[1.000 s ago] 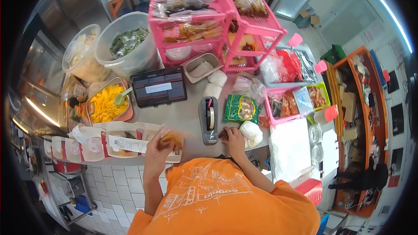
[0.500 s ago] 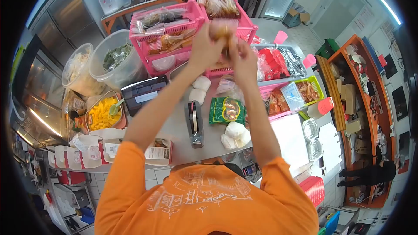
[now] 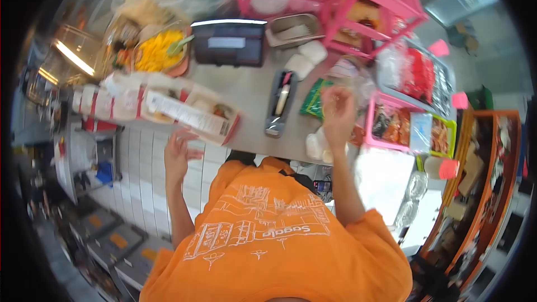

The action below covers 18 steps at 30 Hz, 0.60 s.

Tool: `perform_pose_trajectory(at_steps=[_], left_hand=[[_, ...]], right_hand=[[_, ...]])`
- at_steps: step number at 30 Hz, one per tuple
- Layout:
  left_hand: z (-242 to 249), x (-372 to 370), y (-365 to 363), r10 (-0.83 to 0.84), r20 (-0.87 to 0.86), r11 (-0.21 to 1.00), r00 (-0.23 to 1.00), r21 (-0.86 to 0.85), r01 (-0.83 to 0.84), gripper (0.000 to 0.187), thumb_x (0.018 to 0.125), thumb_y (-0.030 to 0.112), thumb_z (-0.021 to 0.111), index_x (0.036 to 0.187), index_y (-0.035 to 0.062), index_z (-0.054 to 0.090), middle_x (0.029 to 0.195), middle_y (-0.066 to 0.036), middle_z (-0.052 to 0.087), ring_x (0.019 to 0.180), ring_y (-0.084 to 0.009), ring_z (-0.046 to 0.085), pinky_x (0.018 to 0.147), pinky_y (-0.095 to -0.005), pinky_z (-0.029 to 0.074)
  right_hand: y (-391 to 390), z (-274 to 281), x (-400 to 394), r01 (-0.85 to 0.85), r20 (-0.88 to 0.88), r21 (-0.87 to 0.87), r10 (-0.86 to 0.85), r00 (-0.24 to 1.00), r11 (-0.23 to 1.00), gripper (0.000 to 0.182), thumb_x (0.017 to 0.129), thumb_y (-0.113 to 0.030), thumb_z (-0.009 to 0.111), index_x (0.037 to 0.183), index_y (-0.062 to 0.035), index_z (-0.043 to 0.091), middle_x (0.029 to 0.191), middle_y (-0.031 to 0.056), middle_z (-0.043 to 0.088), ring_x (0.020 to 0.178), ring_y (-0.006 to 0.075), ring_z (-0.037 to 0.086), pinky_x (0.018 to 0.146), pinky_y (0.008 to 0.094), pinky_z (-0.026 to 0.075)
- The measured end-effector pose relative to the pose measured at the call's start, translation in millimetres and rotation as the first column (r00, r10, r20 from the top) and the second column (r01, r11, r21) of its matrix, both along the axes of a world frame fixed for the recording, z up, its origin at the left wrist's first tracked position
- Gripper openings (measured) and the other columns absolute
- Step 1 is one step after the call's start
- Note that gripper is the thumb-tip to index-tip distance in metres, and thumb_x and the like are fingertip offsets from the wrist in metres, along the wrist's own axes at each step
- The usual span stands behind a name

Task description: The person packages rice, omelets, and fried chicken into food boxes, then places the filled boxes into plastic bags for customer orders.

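My left hand point(image 3: 182, 154) is low at the left, its fingers apart and nothing in them, just below a white and red food tray point(image 3: 210, 120) with a printed label. Over the counter at the right is my right hand point(image 3: 337, 109), with blurred, curled fingers; whether they hold anything is unclear. Beside it lies a green packet point(image 3: 313, 99), and white wrapped bundles point(image 3: 318, 144) are below. A grey tape dispenser point(image 3: 276, 114) lies between my hands on the metal counter point(image 3: 243, 92).
Pink racks point(image 3: 279, 1) with bagged food stand at the back. A dark tablet point(image 3: 229, 43), a metal tin point(image 3: 293, 29) and a bowl of yellow pieces point(image 3: 159, 51) line the counter. At the right are a pink basket point(image 3: 387, 145) and orange shelves point(image 3: 481, 179).
Both hands have left the pink rack and the bag they were handling there. My left hand has dropped to the lower left, my right hand towards the green packet. The view has tilted down and turned.
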<state>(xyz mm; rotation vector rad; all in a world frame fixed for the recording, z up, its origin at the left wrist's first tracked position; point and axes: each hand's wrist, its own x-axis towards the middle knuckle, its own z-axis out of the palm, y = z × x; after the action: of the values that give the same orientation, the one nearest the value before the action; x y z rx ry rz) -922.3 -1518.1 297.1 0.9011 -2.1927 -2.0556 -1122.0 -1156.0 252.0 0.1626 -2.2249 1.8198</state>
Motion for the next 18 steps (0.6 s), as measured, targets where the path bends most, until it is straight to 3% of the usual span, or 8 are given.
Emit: perform_pose_trajectory(at_steps=[1, 2, 5, 7, 9, 11, 17, 18], left_hand=[[-25.3, 48.8, -5.8, 0.171, 0.008, 0.985, 0.985, 0.021, -0.171, 0.041, 0.096, -0.003, 0.044, 0.136, 0.0056, 0.047, 0.124, -0.015, 0.063, 0.088, -0.0262, 0.073, 0.072, -0.0319, 0.060], [-42.7, 86.5, -11.6, 0.333, 0.016, 0.942, 0.943, 0.036, -0.333, 0.048, 0.091, -0.007, 0.045, 0.137, 0.0071, 0.047, 0.127, -0.014, 0.061, 0.095, -0.0259, 0.072, 0.077, -0.0341, 0.060], [-79.7, 116.7, -17.8, 0.376, -0.026, 0.903, 0.926, -0.213, -0.372, 0.058, 0.081, -0.012, 0.046, 0.134, 0.0103, 0.051, 0.131, -0.010, 0.058, 0.111, -0.0229, 0.063, 0.082, -0.0361, 0.058], [-78.9, 72.5, -22.0, 0.196, -0.051, 0.878, 0.979, -0.436, -0.198, 0.061, 0.075, -0.013, 0.052, 0.130, 0.0130, 0.056, 0.131, -0.009, 0.058, 0.118, -0.0266, 0.056, 0.089, -0.0422, 0.053], [-78.8, 22.2, -35.9, -0.097, -0.166, 0.477, 0.981, -0.873, -0.101, 0.056, 0.074, -0.009, 0.057, 0.125, 0.0138, 0.061, 0.128, -0.008, 0.059, 0.123, -0.0300, 0.053, 0.098, -0.0467, 0.043], [-43.1, -25.2, -44.4, -0.373, -0.101, 0.361, 0.922, -0.931, 0.044, 0.051, 0.074, -0.002, 0.064, 0.123, 0.0155, 0.063, 0.121, -0.007, 0.061, 0.121, -0.0298, 0.052, 0.103, -0.0484, 0.034], [-71.0, -70.8, -113.1, -0.654, 0.256, 0.073, 0.711, -0.915, 0.397, 0.036, 0.079, 0.006, 0.070, 0.113, 0.0136, 0.063, 0.113, -0.004, 0.063, 0.118, -0.0227, 0.055, 0.102, -0.0462, 0.031], [-60.4, -65.7, -116.3, -0.655, 0.164, 0.205, 0.737, -0.901, 0.382, 0.032, 0.080, 0.005, 0.070, 0.111, 0.0129, 0.061, 0.112, -0.004, 0.064, 0.114, -0.0221, 0.058, 0.101, -0.0457, 0.034]], right_hand=[[-26.0, -6.6, 44.4, -0.049, 0.229, -0.132, 0.078, 0.970, 0.990, 0.056, 0.087, -0.022, 0.079, 0.131, -0.0008, 0.052, 0.126, 0.0145, 0.062, 0.120, 0.0232, 0.059, 0.102, 0.0358, 0.047], [-36.3, -21.5, 73.2, -0.068, 0.279, -0.056, 0.081, 0.957, 0.996, 0.066, 0.086, -0.021, 0.081, 0.137, -0.0007, 0.044, 0.133, 0.0164, 0.056, 0.127, 0.0261, 0.054, 0.106, 0.0390, 0.045], [-77.1, -48.4, 107.8, -0.106, 0.336, 0.133, 0.056, 0.940, 0.985, 0.092, 0.080, -0.023, 0.085, 0.148, 0.0023, 0.028, 0.146, 0.0233, 0.041, 0.139, 0.0334, 0.041, 0.114, 0.0437, 0.036], [-97.7, -49.9, 118.1, -0.067, 0.306, 0.196, 0.004, 0.952, 0.978, 0.102, 0.077, -0.024, 0.087, 0.150, 0.0044, 0.023, 0.151, 0.0265, 0.034, 0.143, 0.0362, 0.036, 0.118, 0.0445, 0.030], [-110.6, -48.2, 113.9, 0.035, 0.236, 0.201, -0.083, 0.968, 0.979, 0.107, 0.075, -0.023, 0.089, 0.151, 0.0056, 0.020, 0.154, 0.0282, 0.029, 0.145, 0.0375, 0.032, 0.120, 0.0447, 0.026], [-121.0, -51.9, 113.6, 0.065, 0.257, 0.203, -0.117, 0.959, 0.977, 0.105, 0.075, -0.021, 0.088, 0.151, 0.0052, 0.020, 0.153, 0.0287, 0.034, 0.142, 0.0386, 0.037, 0.119, 0.0433, 0.029], [-141.9, -78.7, 108.7, 0.299, 0.124, 0.337, -0.357, 0.926, 0.893, 0.085, 0.082, -0.017, 0.082, 0.147, 0.0061, 0.031, 0.147, 0.0276, 0.044, 0.137, 0.0386, 0.046, 0.115, 0.0410, 0.034], [-143.3, -71.9, 113.6, 0.338, 0.147, 0.345, -0.406, 0.902, 0.876, 0.080, 0.083, -0.015, 0.081, 0.145, 0.0054, 0.034, 0.145, 0.0253, 0.046, 0.136, 0.0381, 0.046, 0.113, 0.0433, 0.036]])
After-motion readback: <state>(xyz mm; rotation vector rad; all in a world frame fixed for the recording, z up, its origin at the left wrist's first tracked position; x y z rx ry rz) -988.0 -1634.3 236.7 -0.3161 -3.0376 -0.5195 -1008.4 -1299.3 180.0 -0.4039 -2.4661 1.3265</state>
